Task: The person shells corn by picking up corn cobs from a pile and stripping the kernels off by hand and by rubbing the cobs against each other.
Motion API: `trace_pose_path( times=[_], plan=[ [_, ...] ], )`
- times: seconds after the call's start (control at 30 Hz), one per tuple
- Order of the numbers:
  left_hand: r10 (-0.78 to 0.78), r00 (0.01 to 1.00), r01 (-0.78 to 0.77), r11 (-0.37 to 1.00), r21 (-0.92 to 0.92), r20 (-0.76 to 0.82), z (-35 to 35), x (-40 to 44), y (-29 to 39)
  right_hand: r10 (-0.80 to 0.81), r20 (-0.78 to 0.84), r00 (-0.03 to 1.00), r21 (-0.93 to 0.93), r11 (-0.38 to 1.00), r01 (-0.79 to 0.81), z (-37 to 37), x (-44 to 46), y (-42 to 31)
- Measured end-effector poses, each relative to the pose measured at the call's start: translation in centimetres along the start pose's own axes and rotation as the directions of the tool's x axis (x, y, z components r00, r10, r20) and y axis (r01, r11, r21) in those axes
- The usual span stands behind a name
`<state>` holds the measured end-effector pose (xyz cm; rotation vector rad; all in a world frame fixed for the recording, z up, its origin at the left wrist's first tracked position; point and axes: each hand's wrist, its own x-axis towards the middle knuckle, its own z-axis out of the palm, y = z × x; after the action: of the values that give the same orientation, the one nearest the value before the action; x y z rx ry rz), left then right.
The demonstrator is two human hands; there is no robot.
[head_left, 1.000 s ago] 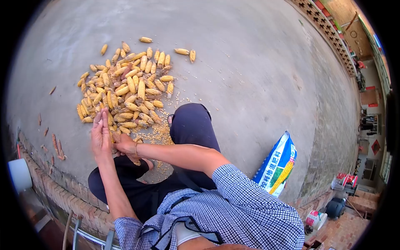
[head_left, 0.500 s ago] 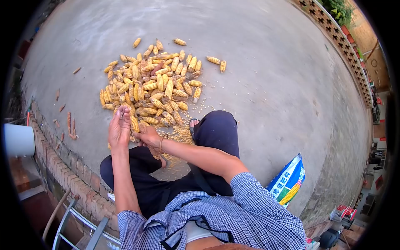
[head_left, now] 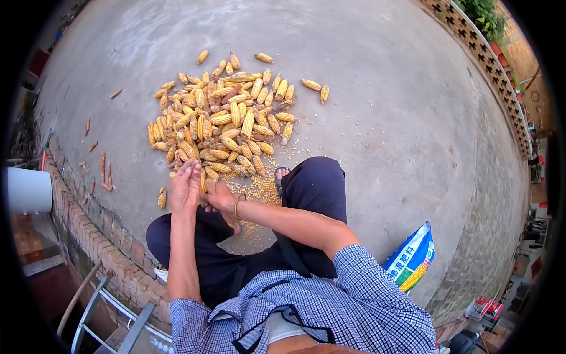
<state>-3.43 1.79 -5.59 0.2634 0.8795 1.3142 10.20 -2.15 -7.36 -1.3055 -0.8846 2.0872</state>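
A heap of yellow corn cobs lies on the concrete ground in front of my knees. At its near edge my left hand is raised with the fingers curled and pressed together; what they hold, if anything, is too small to name. Beside it, my right hand is closed around a corn cob, whose lower part is hidden by the fingers. Loose kernels are scattered on the ground between my feet and the heap. A single cob lies left of my left hand.
A blue and white bag stands at my right. Bare reddish cobs lie to the left, near a low brick edge. Beyond that edge are a pale bucket and a metal ladder-like frame. A patterned wall runs along the upper right.
The view has shifted, so the heap appears farther right. The fingers of my left hand have gone from nearly straight to curled. A single cob now lies to its left.
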Motion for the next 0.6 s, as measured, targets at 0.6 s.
trace_pose_path(
  times=[0.6],
  plan=[
    [-0.28, 0.956, 0.295, 0.9, 0.322, -0.091, 0.7, 8.1, -10.9, 0.231, 0.062, 0.971, -0.196, 0.957, -0.215, -0.3, -2.0, 5.6]
  ],
)
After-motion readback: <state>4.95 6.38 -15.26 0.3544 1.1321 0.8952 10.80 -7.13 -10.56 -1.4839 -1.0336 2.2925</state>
